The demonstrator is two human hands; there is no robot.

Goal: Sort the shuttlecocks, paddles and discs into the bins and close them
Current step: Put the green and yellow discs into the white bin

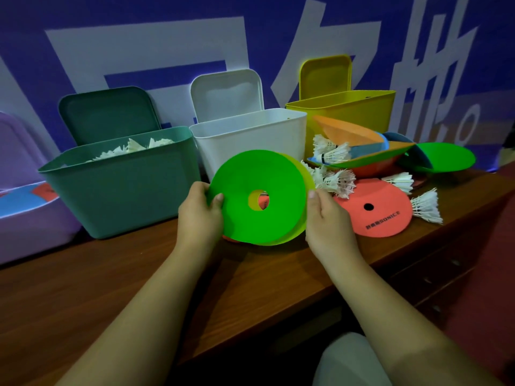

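head view: the stack of discs (pixel 259 196) is held up between both hands, above the near edge of the table (pixel 111 274). it stands almost on edge with its bright green face turned toward the person. the left hand (pixel 199 213) pinches the left rim, thumb in front, and the right hand (pixel 328 218) pinches the right rim, so neither is nearer. being round, the stack has no long axis; what matters is that the white bin (pixel 248 135) sits straight beyond it, just behind and farther away. i judge the move to be a short lift forward and over that rim.

all three bins have their lids raised. the teal bin (pixel 119 185) on the left holds shuttlecocks (pixel 133 147). i cannot see inside the white bin or the yellow bin (pixel 342 107) on the far right. on the table to the right lie a red disc (pixel 373 207), loose shuttlecocks (pixel 334 181) and a heap (pixel 362 151) of coloured pieces (discs or paddles, i cannot tell).
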